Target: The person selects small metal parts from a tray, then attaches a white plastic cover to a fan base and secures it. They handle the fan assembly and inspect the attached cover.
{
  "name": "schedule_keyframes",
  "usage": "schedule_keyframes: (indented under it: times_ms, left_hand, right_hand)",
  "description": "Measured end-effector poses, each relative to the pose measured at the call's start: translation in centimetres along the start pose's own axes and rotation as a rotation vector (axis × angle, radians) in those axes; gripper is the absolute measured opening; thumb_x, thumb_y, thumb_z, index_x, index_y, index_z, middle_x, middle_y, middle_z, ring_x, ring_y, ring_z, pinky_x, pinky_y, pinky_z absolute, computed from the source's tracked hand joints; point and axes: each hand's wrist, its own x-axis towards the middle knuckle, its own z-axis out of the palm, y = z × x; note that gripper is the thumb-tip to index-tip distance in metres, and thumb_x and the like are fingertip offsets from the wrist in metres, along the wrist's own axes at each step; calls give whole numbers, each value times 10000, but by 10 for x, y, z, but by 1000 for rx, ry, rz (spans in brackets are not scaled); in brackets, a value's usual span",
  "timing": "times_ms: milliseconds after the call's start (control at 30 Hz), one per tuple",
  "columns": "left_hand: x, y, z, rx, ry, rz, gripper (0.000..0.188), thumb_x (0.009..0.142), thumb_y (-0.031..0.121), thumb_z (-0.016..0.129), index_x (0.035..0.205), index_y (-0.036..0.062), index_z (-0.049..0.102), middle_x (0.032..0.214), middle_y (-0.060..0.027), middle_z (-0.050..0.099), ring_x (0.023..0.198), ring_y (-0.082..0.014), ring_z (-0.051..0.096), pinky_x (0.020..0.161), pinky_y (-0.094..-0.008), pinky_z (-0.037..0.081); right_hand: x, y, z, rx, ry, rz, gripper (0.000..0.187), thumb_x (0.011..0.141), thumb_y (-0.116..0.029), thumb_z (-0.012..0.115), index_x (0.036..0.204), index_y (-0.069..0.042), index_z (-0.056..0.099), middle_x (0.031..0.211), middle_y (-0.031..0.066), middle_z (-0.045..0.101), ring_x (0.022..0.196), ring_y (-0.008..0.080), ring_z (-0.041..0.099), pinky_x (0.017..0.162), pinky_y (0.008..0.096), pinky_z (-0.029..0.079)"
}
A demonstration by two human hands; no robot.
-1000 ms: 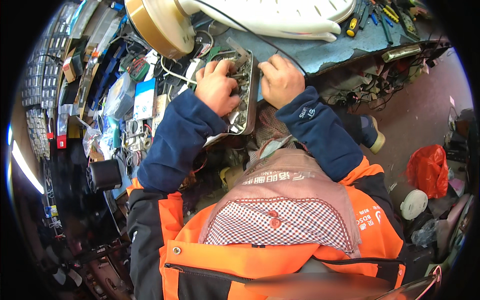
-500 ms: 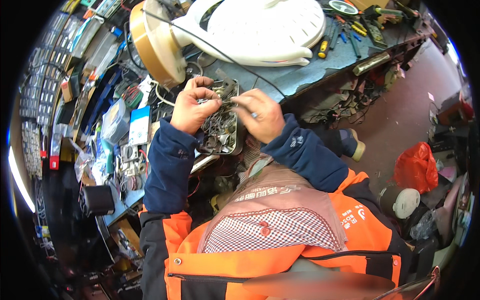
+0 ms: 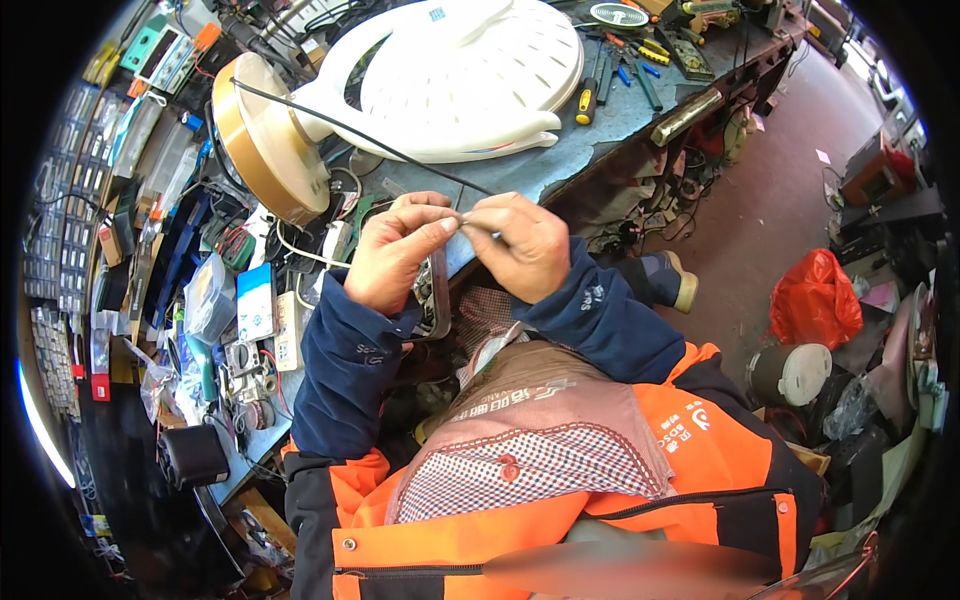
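The fingers [image 3: 425, 214] of the left hand [image 3: 390, 262] and those of the right hand [image 3: 527, 245] are pinched together, thumb against forefinger, and the two pinches meet tip to tip; whatever sits between them is too small to tell; half a second ago the fingertips were slightly apart over the loose metal parts, and a second ago the left hand was down in them while the right lay by the outer rim.

Taking that meeting point as the clock's centre, the rectangular silvery metal tin [image 3: 444, 318] stands between six and seven o'clock; it is now largely covered by the left hand and wrist, whereas half a second ago its heap of small metal parts lay in plain sight; both navy-blue cloth sleeves, left [image 3: 345, 345] and right [image 3: 610, 300], reach in from seven and four.

At twelve rests a white plastic round slotted housing [image 3: 480, 75] with curved arms, on the worn blue counter [image 3: 610, 125]; its gold-rimmed round base [image 3: 262, 150] is at ten; a yellow-and-black screwdriver [image 3: 586, 104] lies between one and two.

Farther out, a flat blue-and-white box [image 3: 255, 300] is between eight and nine; a crumpled red plastic bag [image 3: 815, 300] sits between three and four; a white-lidded drum [image 3: 803, 374] is at four.
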Motion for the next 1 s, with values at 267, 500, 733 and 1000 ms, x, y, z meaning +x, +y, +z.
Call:
schedule_keyframes:
  times_ms: [267,500,733,1000]
  left_hand:
    - [94,17,39,1290,194,786,452,887,226,840,1307,110,719,1267,-158,689,1177,-365,666,1000,-487,517]
    - [151,27,23,1530,-138,282,455,930,398,831,1269,98,780,1126,-139,798,1109,-331,741,1004,-488,508]
    - [166,31,14,1348,-195,264,393,978,338,770,1233,41,730,1044,-211,787,995,-400,755,866,-453,583]
    - [155,31,9,1332,-69,370,369,991,355,755,1205,59,703,1055,-224,783,998,-419,752,874,-463,584]
  right_hand:
    - [8,80,-58,310,379,658,92,1006,-4,713,1076,49,742,886,77,742,750,126,704,705,293,615]
    - [17,109,-66,224,270,742,130,972,-65,764,1046,40,780,900,64,759,760,120,700,713,288,602]
    - [25,131,-73,-29,147,594,179,960,-104,793,1084,24,813,888,46,767,803,105,695,761,263,562]
    - [49,141,-47,-4,76,547,265,910,-156,804,1102,25,829,1048,140,809,982,213,746,908,337,568]
